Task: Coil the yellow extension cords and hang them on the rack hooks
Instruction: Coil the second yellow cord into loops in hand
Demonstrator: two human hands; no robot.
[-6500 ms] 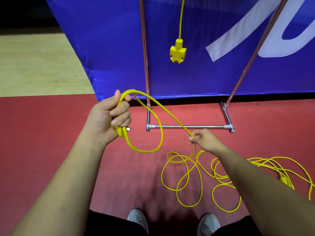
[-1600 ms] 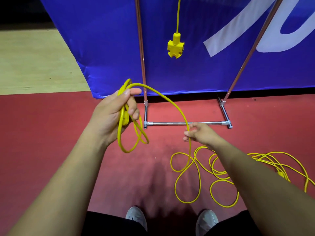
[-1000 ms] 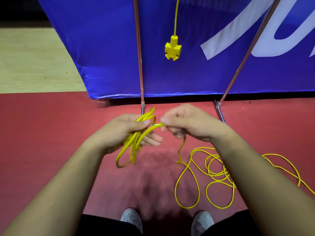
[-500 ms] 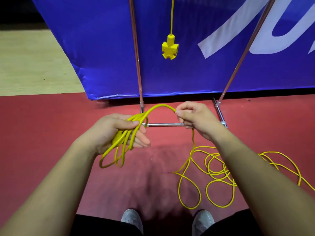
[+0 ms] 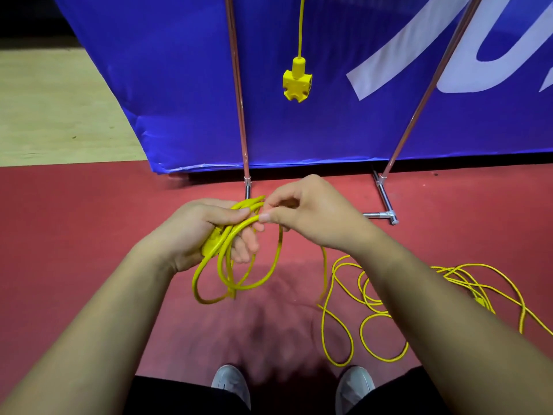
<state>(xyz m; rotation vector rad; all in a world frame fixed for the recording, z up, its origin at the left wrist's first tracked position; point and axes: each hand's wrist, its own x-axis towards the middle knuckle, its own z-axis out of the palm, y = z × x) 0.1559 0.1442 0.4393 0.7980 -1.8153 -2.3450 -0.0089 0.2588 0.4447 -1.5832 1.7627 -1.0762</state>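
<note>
Now the left hand (image 5: 206,232) is gripping several cord (image 5: 280,247) loops, while the right hand (image 5: 317,214) is pinching the cord beside it.

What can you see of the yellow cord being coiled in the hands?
Thin, glossy yellow cord, apparently plastic-jacketed. The left hand grips several uneven loops that hang below it, a yellow plug body lying against its palm. The right hand pinches the strand at the loops' top. From there the cord drops to loose, tangled loops lying on the red floor.
</note>
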